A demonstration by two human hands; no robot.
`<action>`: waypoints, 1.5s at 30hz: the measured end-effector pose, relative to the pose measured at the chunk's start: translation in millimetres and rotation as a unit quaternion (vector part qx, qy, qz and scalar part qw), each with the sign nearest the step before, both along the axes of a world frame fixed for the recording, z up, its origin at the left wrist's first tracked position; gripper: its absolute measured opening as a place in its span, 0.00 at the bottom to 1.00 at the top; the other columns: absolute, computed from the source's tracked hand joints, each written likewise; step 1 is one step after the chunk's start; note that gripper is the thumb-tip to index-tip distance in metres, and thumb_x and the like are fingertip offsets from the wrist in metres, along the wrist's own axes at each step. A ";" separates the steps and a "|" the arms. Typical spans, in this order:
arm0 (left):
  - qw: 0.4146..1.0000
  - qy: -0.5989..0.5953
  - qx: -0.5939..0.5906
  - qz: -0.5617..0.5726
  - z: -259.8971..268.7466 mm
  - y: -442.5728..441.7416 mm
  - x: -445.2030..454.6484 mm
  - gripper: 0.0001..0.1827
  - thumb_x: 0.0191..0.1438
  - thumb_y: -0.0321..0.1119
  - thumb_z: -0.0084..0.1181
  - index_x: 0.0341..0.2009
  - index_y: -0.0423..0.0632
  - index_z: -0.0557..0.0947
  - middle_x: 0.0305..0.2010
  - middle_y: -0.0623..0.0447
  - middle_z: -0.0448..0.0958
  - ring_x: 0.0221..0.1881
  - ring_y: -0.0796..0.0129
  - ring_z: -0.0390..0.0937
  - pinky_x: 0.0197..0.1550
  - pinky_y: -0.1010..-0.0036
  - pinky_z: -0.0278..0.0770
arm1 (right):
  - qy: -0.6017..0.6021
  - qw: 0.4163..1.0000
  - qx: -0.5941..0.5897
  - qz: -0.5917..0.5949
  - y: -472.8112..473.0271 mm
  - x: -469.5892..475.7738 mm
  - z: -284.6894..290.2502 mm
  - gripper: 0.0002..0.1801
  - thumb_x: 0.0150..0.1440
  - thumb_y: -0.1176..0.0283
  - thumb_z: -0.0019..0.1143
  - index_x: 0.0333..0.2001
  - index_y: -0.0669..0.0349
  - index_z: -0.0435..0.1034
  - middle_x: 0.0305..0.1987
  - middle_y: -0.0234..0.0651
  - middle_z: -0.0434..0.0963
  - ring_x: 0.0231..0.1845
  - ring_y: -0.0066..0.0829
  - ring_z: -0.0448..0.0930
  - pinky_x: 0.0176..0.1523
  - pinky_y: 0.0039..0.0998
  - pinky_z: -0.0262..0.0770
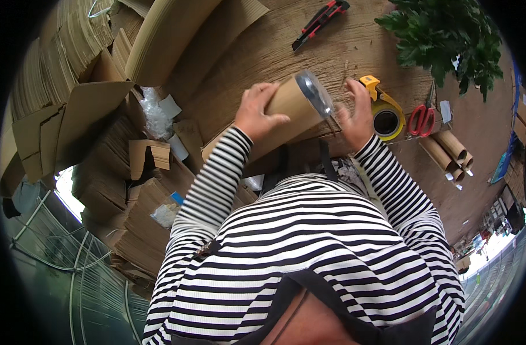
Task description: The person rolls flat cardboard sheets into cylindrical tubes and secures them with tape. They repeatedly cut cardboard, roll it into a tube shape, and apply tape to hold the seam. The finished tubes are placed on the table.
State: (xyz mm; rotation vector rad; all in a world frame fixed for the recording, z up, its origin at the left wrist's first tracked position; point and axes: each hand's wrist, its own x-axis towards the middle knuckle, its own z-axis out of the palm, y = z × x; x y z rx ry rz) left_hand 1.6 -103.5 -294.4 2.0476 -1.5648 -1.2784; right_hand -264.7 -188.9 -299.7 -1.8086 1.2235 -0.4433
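My left hand [259, 113] grips a brown cardboard tube [286, 101], thumb lying across its near side. The tube is tilted over the wooden table, and its far right end has a shiny clear plastic rim [313, 92]. Just right of that end is my right hand [355, 113], slightly blurred, with fingers apart and nothing visible in it. Close beside the right hand stands a yellow tape dispenser [393, 105] with a roll of tape. Red-handled scissors [420, 120] lie farther right. The tube's lower left end is partly hidden behind my left forearm.
A red and black utility knife [320, 23] lies on the wooden table [250, 60]. Green leafy stems [450, 41] hang over the far right. Several cardboard tubes [448, 151] are at the right. Stacked flat cardboard [51, 73] and crumpled clear plastic [156, 114] crowd the left.
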 end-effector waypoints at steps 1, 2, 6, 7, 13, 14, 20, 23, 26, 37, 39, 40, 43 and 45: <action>0.998 0.049 0.027 0.008 -11.3 -3.7 15.6 0.44 0.44 0.44 0.74 0.66 0.46 0.72 0.66 0.45 0.68 0.67 0.52 0.63 0.71 0.62 0.61 | -0.002 0.996 0.082 -0.036 -1.7 -12.5 -20.2 0.30 0.62 0.75 0.56 0.68 0.64 0.60 0.65 0.48 0.69 0.67 0.41 0.71 0.69 0.36 0.66; 0.989 0.127 0.058 0.043 -25.3 -4.0 28.8 0.44 0.44 0.44 0.73 0.66 0.45 0.72 0.66 0.45 0.68 0.68 0.53 0.63 0.72 0.63 0.61 | -0.030 0.986 0.158 -0.050 0.7 -19.9 -36.2 0.25 0.69 0.72 0.49 0.67 0.65 0.60 0.64 0.45 0.72 0.65 0.34 0.73 0.69 0.32 0.66; 0.958 0.236 0.123 0.103 -24.4 -12.8 35.1 0.43 0.47 0.39 0.73 0.67 0.42 0.70 0.66 0.46 0.69 0.68 0.60 0.66 0.71 0.67 0.61 | -0.179 0.955 0.224 -0.077 3.2 6.9 -58.6 0.28 0.70 0.59 0.50 0.67 0.63 0.62 0.65 0.43 0.72 0.66 0.33 0.72 0.69 0.33 0.64; 0.958 0.233 0.129 0.109 -22.0 -10.3 32.3 0.43 0.47 0.36 0.73 0.67 0.41 0.70 0.65 0.48 0.69 0.67 0.61 0.66 0.70 0.68 0.62 | -0.169 0.963 0.204 -0.054 1.6 18.8 -60.0 0.28 0.70 0.57 0.50 0.67 0.63 0.63 0.65 0.44 0.72 0.66 0.35 0.72 0.69 0.33 0.64; 0.996 0.034 -0.006 0.080 -2.0 18.7 -11.0 0.43 0.43 0.39 0.74 0.64 0.45 0.72 0.65 0.45 0.70 0.66 0.53 0.66 0.71 0.62 0.62 | -0.063 0.996 0.059 0.008 2.5 53.7 -43.9 0.30 0.64 0.49 0.54 0.58 0.64 0.71 0.62 0.49 0.74 0.64 0.47 0.73 0.67 0.40 0.67; 0.995 0.014 -0.010 0.098 3.7 21.2 -20.1 0.44 0.41 0.43 0.75 0.63 0.47 0.73 0.65 0.44 0.70 0.66 0.49 0.65 0.70 0.59 0.62 | -0.017 0.999 0.032 0.026 0.0 59.0 -33.7 0.29 0.64 0.49 0.54 0.58 0.62 0.72 0.62 0.48 0.74 0.64 0.47 0.74 0.66 0.40 0.68; 0.989 -0.018 -0.051 0.135 -0.5 37.0 -47.9 0.45 0.42 0.46 0.74 0.64 0.46 0.70 0.66 0.43 0.67 0.66 0.47 0.63 0.69 0.56 0.61 | 0.082 0.992 0.051 0.078 -20.7 74.3 -17.2 0.27 0.65 0.47 0.48 0.56 0.55 0.75 0.59 0.39 0.79 0.58 0.41 0.79 0.60 0.38 0.75; 0.988 -0.007 -0.040 0.151 -6.1 40.3 -50.0 0.46 0.43 0.46 0.74 0.65 0.45 0.68 0.67 0.43 0.65 0.66 0.47 0.61 0.70 0.56 0.60 | 0.138 0.983 0.057 0.105 -29.6 81.8 -19.6 0.28 0.65 0.45 0.44 0.55 0.51 0.77 0.56 0.35 0.81 0.56 0.39 0.80 0.58 0.37 0.76; 0.987 0.000 -0.043 0.154 -12.3 42.6 -48.7 0.48 0.44 0.46 0.74 0.66 0.45 0.66 0.67 0.43 0.64 0.66 0.46 0.60 0.71 0.56 0.58 | 0.152 0.981 0.048 0.109 -34.3 86.3 -21.3 0.26 0.64 0.45 0.46 0.51 0.49 0.80 0.51 0.37 0.83 0.52 0.41 0.82 0.55 0.39 0.77; 0.988 -0.025 -0.047 0.143 -11.3 35.8 -45.5 0.45 0.45 0.47 0.72 0.65 0.44 0.68 0.66 0.41 0.66 0.66 0.46 0.61 0.71 0.56 0.57 | 0.212 0.964 0.031 0.157 -55.9 92.6 -25.3 0.27 0.65 0.44 0.41 0.47 0.48 0.82 0.47 0.38 0.84 0.50 0.42 0.83 0.56 0.41 0.77; 0.989 -0.021 -0.039 0.139 -8.5 32.7 -45.2 0.45 0.45 0.46 0.72 0.65 0.43 0.68 0.65 0.41 0.66 0.66 0.46 0.61 0.71 0.56 0.57 | 0.193 0.969 0.038 0.147 -56.7 88.3 -27.2 0.27 0.66 0.44 0.41 0.47 0.49 0.81 0.47 0.40 0.84 0.50 0.44 0.82 0.56 0.42 0.76; 0.990 -0.019 -0.036 0.135 -4.9 30.4 -46.2 0.45 0.44 0.46 0.72 0.65 0.43 0.68 0.64 0.41 0.66 0.66 0.46 0.61 0.71 0.56 0.57 | 0.172 0.975 0.045 0.135 -56.8 81.8 -31.0 0.27 0.66 0.44 0.40 0.47 0.50 0.81 0.48 0.41 0.83 0.50 0.44 0.82 0.56 0.43 0.76; 0.993 -0.043 -0.033 0.101 11.1 24.6 -51.6 0.45 0.43 0.45 0.73 0.64 0.43 0.69 0.63 0.42 0.66 0.65 0.46 0.61 0.70 0.57 0.58 | 0.099 0.991 0.090 0.008 -46.9 49.2 -34.2 0.21 0.67 0.53 0.45 0.49 0.53 0.79 0.46 0.44 0.83 0.50 0.45 0.81 0.54 0.42 0.75; 0.994 -0.048 -0.032 0.091 16.7 21.4 -53.9 0.46 0.42 0.44 0.73 0.64 0.43 0.69 0.63 0.42 0.67 0.65 0.46 0.61 0.70 0.57 0.59 | -0.013 0.998 -0.036 -0.052 -33.1 14.4 -6.3 0.17 0.63 0.60 0.54 0.52 0.56 0.77 0.49 0.46 0.81 0.51 0.44 0.81 0.55 0.42 0.75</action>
